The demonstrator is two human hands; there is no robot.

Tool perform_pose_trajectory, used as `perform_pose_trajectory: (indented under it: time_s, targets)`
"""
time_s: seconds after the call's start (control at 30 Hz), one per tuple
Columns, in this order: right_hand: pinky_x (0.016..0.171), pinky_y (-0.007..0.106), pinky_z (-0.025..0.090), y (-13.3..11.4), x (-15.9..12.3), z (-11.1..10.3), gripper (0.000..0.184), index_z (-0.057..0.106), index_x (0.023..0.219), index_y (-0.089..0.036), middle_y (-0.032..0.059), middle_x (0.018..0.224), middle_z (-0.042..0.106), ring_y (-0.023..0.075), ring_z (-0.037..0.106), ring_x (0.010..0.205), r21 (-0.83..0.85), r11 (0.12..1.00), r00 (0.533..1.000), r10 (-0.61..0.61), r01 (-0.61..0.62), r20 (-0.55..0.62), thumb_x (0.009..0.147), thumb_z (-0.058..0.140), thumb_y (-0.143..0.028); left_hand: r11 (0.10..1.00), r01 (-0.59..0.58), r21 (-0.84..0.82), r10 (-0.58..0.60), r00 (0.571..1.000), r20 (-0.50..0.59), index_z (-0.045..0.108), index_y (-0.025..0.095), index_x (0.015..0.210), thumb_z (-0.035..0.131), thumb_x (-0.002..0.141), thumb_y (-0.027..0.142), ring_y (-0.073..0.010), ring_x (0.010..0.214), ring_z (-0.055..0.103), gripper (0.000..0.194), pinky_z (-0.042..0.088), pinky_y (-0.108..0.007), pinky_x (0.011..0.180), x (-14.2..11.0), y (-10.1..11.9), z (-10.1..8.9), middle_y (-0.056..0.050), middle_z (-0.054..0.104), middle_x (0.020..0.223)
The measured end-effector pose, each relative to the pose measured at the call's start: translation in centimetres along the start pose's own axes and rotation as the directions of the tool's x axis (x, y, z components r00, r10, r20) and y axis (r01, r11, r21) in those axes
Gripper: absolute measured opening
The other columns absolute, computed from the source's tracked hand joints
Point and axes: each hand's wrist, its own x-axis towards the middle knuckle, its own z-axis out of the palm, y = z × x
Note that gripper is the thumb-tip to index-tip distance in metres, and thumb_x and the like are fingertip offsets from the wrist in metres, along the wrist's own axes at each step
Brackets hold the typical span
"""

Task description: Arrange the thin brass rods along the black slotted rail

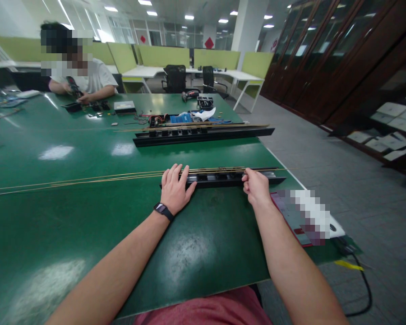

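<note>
Lying left to right on the green table (88,216), the black rail (219,183) and thin rods (98,181) are seemingly steadied against sliding by the wide-spread left hand (175,192) — whether anything is held by the curled right hand (258,186) cannot be told.

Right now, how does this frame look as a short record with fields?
left hand: spread over the near rail's left end, watch on wrist
right hand: fingers curled at the rail's right part; what they pinch is unclear
near rail: black, on the green table
rods: thin, gold-coloured, along the near rail and out past its left end
far rail: black, beyond the near one
person: across the table, handling dark parts
</note>
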Motion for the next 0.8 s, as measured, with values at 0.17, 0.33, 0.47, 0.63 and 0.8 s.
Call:
perform_pose_trajectory:
  time_s: [0.17, 0.33, 0.47, 0.63, 0.8]
  targets:
    - [0.027, 0.016, 0.017, 0.0, 0.2, 0.0, 0.016, 0.058, 0.079, -0.019, -0.0033, 0.054, 0.058, 0.0053, 0.036, 0.028, 0.003, 1.0, 1.0, 0.019, -0.019, -0.023, 0.087, 0.066, -0.03, 1.0, -0.002, 0.002, 0.002, 1.0, -0.004, 0.051, 0.017, 0.149, 0.051, 0.1, 0.05, -0.0323, 0.149, 0.039, 0.06, 0.021, -0.05, 0.126, 0.0, -0.1, -0.1, -0.018, 0.051, 0.153]
    - [0.027, 0.016, 0.018, 0.0, 0.2, -0.1, 0.015, 0.057, 0.08, -0.018, -0.0029, 0.055, 0.059, 0.0052, 0.036, 0.029, -0.009, 1.0, 1.0, 0.02, -0.02, -0.009, 0.087, 0.065, -0.029, 1.0, 0.0, 0.006, 0.0, 1.0, -0.004, 0.051, 0.017, 0.149, 0.051, 0.1, 0.05, -0.0325, 0.149, 0.038, 0.06, 0.021, -0.05, 0.126, 0.0, -0.1, -0.1, -0.018, 0.051, 0.153]
    - [0.027, 0.016, 0.017, 0.0, 0.1, 0.0, 0.014, 0.058, 0.078, -0.018, -0.0032, 0.054, 0.058, 0.0048, 0.036, 0.029, -0.018, 1.0, 1.0, 0.006, -0.006, 0.007, 0.086, 0.065, -0.027, 1.0, 0.0, -0.001, 0.0, 1.0, 0.003, 0.05, 0.017, 0.15, 0.051, 0.099, 0.05, -0.0325, 0.149, 0.038, 0.06, 0.021, -0.05, 0.126, 0.0, -0.1, -0.1, -0.018, 0.05, 0.153]
    - [0.027, 0.016, 0.017, -0.1, 0.4, -0.1, 0.013, 0.059, 0.078, -0.017, -0.0029, 0.054, 0.058, 0.0049, 0.036, 0.028, 0.007, 1.0, 1.0, 0.015, -0.014, -0.023, 0.086, 0.064, -0.026, 1.0, -0.002, -0.001, 0.002, 1.0, 0.001, 0.05, 0.018, 0.15, 0.051, 0.099, 0.049, -0.0322, 0.149, 0.038, 0.06, 0.021, -0.05, 0.126, 0.0, -0.1, -0.2, -0.017, 0.05, 0.154]
    - [0.028, 0.016, 0.019, -0.3, 1.1, -0.6, 0.012, 0.059, 0.078, -0.017, -0.0034, 0.052, 0.056, 0.0055, 0.036, 0.028, 0.056, 0.998, 0.99, 0.009, -0.001, -0.137, 0.087, 0.06, -0.025, 1.0, -0.006, 0.003, 0.006, 1.0, -0.009, 0.051, 0.017, 0.149, 0.051, 0.1, 0.05, -0.0322, 0.149, 0.039, 0.06, 0.021, -0.05, 0.126, 0.0, -0.2, -0.2, -0.017, 0.051, 0.152]
